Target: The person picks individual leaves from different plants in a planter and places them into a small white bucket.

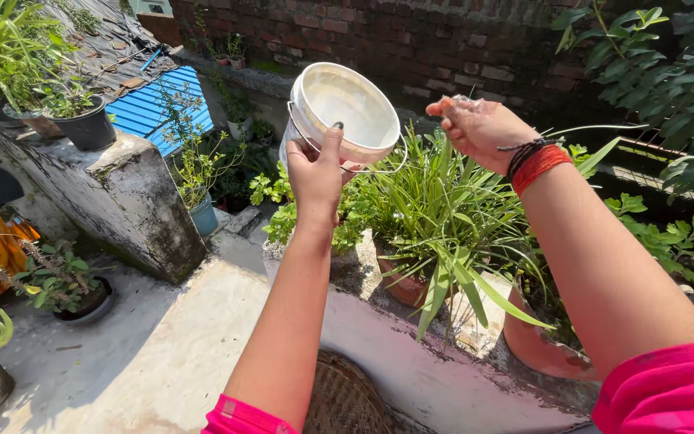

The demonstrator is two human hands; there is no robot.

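My left hand grips a white plastic bucket by its rim and tilts it so the open mouth faces me; its wire handle hangs below. My right hand is raised beside the bucket, fingers loosely curled and wet, holding nothing I can make out. Red and black threads wrap that wrist. Both hands hover above a leafy green plant in a terracotta pot on a concrete ledge.
More potted plants stand around: a black pot on the left wall, a blue pot, a spiky plant on the floor. A woven basket lies below the ledge. A brick wall closes the back.
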